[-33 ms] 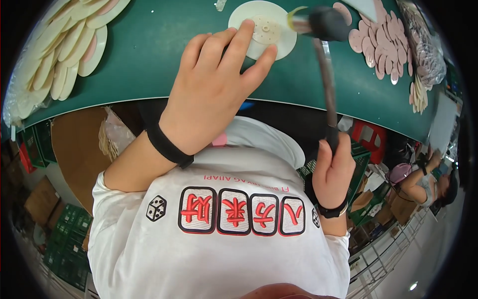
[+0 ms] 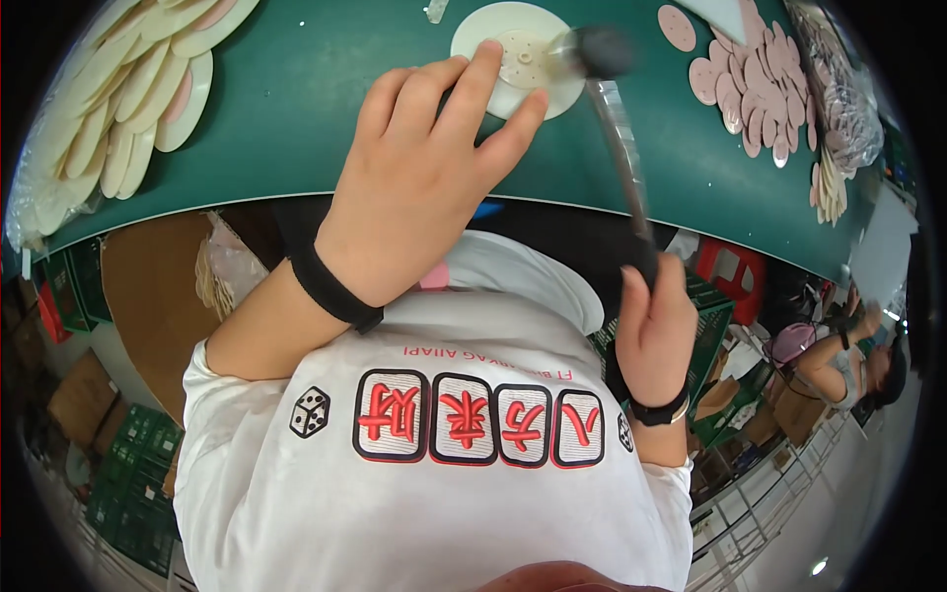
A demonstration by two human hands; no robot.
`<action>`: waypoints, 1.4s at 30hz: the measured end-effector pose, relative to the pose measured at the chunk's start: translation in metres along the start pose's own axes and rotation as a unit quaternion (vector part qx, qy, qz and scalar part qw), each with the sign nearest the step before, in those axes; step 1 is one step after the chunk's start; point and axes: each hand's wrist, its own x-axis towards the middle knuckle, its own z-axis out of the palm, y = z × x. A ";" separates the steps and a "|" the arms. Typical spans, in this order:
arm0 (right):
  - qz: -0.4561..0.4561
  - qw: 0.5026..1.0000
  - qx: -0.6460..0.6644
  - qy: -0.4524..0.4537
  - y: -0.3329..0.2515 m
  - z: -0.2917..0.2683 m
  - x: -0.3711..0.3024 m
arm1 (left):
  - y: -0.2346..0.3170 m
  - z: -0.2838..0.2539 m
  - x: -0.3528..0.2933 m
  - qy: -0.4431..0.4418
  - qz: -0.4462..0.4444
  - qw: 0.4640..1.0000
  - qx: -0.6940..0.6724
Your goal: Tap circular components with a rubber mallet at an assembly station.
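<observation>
A large white disc [image 2: 474, 30] lies on the green table. On it sits a smaller cream disc [image 2: 513, 71] with small holes and a raised ring at its centre. My left hand [image 2: 419, 148] is spread open, its fingertips resting on the discs from the left and near side. My right hand [image 2: 659, 331] is closed round the dark grip of a mallet [image 2: 619, 138] with a taped shaft. The mallet's black head [image 2: 605, 51] and pale striking end are smeared by motion, over the right side of the white disc.
At the left of the green table [image 2: 286, 109] lies a heap of cream oval pieces [image 2: 133, 109]. On the right are a pile of pink discs [image 2: 755, 84], a single pink disc [image 2: 677, 28] and clear plastic bags [image 2: 848, 109]. A co-worker [image 2: 848, 365] is at the far right.
The mallet head has swung left, from beside the white disc to over its right side. My right hand has shifted slightly up with it. My left hand stays in place.
</observation>
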 end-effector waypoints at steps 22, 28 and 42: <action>0.003 0.999 0.053 -0.001 0.004 -0.007 -0.002 | 0.017 -0.011 -0.015 -0.004 0.054 0.997 0.058; -0.014 0.998 -0.052 -0.041 0.005 -0.002 0.002 | 0.015 -0.011 -0.017 0.005 0.047 0.998 0.048; -0.001 0.999 -0.025 -0.042 0.002 -0.005 -0.010 | 0.009 0.003 -0.018 0.055 0.074 0.995 0.038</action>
